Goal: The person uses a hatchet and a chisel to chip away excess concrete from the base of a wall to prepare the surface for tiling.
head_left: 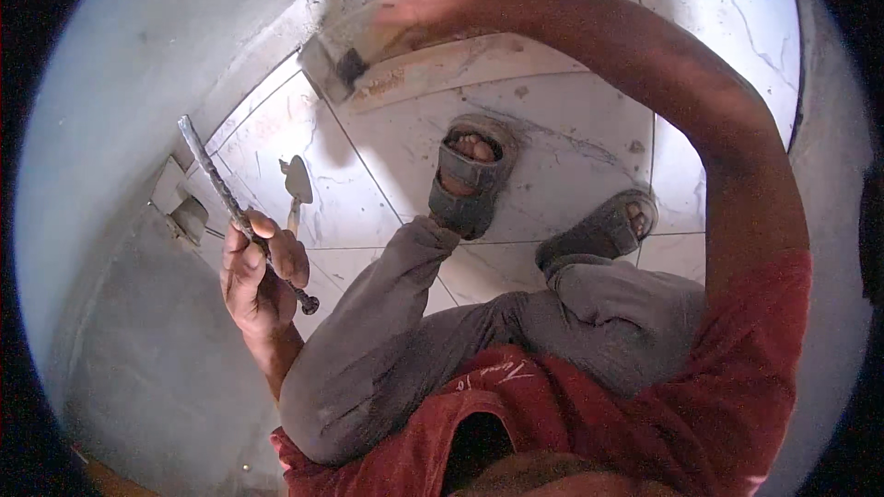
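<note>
One rough dark rod point(210, 166), approx. straight w/ a knobbed end, is in the L hand point(253, 285), tilted, over the floor side of the L wall point(101, 156); can't tell if its tip touches anything. Looks like metal: prob. stiff, hefty for its thickness, unlikely to snap. Surface is lumpy, so prob. not v. slippery, though dust might let it slide. Best hold: mid-shaft w/ fingers wrapped, clear of the knob & the paler tip.

L grip: clamped on the rod, fingers curled round it nearer the knob; the long part points up-left, the knob pokes out just past the fingers, near the trouser leg point(368, 350). L forearm mostly hidden behind that leg.

R arm point(626, 46) reaches fwd in a wide bend, forearm crossing leftward; R hand point(424, 5) is by a blocky grey-black object point(327, 72), poss. a tool head, near a pale strip point(497, 60). Hand's blurred, so can't tell if that grip is apart, together or on sth.

Trowel point(297, 179) lies on the tiled floor point(350, 212), handle partly hidden behind the L fingers.
</note>
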The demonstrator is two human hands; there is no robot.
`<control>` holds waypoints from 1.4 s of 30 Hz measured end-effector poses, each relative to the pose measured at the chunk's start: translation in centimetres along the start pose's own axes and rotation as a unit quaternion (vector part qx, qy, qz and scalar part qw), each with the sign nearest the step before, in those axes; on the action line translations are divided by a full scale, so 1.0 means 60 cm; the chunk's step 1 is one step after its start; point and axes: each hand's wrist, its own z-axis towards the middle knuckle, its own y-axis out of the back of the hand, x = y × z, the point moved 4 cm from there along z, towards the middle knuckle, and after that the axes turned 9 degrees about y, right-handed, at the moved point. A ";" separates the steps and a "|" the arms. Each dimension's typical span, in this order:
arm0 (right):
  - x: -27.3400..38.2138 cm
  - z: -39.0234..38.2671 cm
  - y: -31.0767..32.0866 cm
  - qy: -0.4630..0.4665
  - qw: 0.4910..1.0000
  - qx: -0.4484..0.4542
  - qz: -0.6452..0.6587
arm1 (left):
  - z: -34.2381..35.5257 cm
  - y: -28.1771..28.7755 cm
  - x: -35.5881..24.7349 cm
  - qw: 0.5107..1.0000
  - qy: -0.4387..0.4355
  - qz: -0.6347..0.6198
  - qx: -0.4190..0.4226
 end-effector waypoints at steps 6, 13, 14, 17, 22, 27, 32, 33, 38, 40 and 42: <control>-0.023 -0.030 0.014 -0.175 0.980 -0.089 0.029 | -0.003 0.000 0.004 1.000 0.003 -0.025 0.015; -0.030 -0.019 0.030 -0.106 0.993 0.006 0.048 | 0.000 0.001 0.001 1.000 0.009 -0.024 -0.004; -0.028 -0.018 0.030 -0.105 0.993 0.006 0.047 | 0.001 -0.001 0.002 0.999 0.020 -0.027 -0.004; -0.015 -0.020 0.025 -0.106 0.994 -0.002 0.015 | 0.002 -0.002 0.002 0.999 0.012 -0.034 -0.006; -0.004 -0.025 0.028 -0.046 0.999 -0.018 -0.017 | 0.006 -0.004 0.001 1.000 0.009 -0.026 0.009; -0.008 -0.022 0.058 -0.084 0.996 -0.001 -0.010 | 0.004 -0.004 -0.002 0.999 -0.005 -0.034 0.009; -0.015 -0.041 0.066 -0.300 0.922 0.027 0.245 | 0.003 -0.006 -0.002 1.000 0.016 -0.019 -0.006; -0.021 -0.050 0.062 -0.381 0.869 0.049 0.311 | 0.001 -0.008 -0.003 1.000 0.007 -0.019 0.002; 0.004 -0.020 0.074 -0.043 0.995 -0.003 0.090 | -0.003 -0.007 0.000 0.998 0.027 0.014 -0.057; 0.004 -0.015 0.054 0.002 0.994 0.084 0.064 | -0.004 -0.012 -0.001 0.999 0.020 0.022 -0.036; -0.012 -0.011 0.055 -0.033 0.999 0.001 0.016 | -0.001 -0.012 -0.002 0.999 0.003 0.024 -0.030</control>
